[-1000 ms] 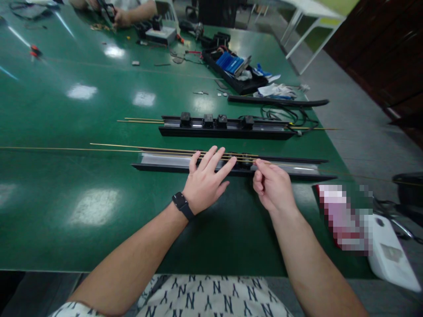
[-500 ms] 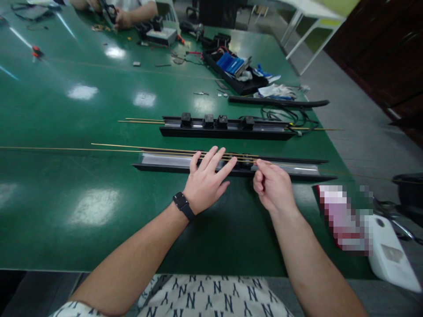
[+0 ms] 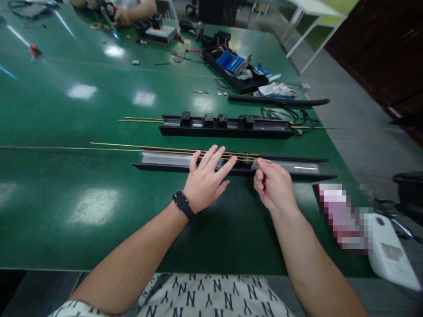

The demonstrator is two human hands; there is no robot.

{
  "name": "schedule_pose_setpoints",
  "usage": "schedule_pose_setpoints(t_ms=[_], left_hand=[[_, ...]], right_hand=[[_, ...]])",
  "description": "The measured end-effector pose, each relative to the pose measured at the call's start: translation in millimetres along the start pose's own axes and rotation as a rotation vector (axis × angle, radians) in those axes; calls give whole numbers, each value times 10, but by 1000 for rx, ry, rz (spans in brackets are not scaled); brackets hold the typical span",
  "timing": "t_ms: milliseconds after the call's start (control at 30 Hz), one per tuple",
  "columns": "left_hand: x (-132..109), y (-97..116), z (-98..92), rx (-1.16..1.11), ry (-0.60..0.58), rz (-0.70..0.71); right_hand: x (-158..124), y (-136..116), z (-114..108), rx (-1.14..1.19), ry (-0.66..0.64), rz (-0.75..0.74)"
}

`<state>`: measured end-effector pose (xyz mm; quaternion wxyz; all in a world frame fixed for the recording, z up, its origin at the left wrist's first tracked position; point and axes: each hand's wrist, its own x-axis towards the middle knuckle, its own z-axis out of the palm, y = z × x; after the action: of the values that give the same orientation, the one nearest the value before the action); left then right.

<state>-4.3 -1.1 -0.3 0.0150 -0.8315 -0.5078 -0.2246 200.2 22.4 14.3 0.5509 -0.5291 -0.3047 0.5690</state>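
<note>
A long black rail (image 3: 172, 164) with a silvery channel lies across the green table (image 3: 82, 193) in front of me. Thin brass rods (image 3: 132, 149) run along its top and stretch far to the left. My left hand (image 3: 206, 180), with a black watch on the wrist, lies flat with fingers spread on the rail and rods. Just right of it, my right hand (image 3: 272, 185) is closed in a pinch on one brass rod above the rail.
A second black rail (image 3: 228, 127) with several black blocks and more rods lies farther back. Behind it are a black tray (image 3: 238, 75) with blue parts, cables, cloths and a black strip (image 3: 277, 101). Another person's hands (image 3: 122, 15) work at the far end. A white device (image 3: 390, 253) sits right.
</note>
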Motion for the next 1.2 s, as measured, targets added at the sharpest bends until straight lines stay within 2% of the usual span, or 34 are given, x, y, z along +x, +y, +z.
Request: schedule_pose_setpoints(t_ms=[1200], left_hand=[[-3,0,2,5,1,-1]], right_hand=[[3,15,2,-2,36,10]])
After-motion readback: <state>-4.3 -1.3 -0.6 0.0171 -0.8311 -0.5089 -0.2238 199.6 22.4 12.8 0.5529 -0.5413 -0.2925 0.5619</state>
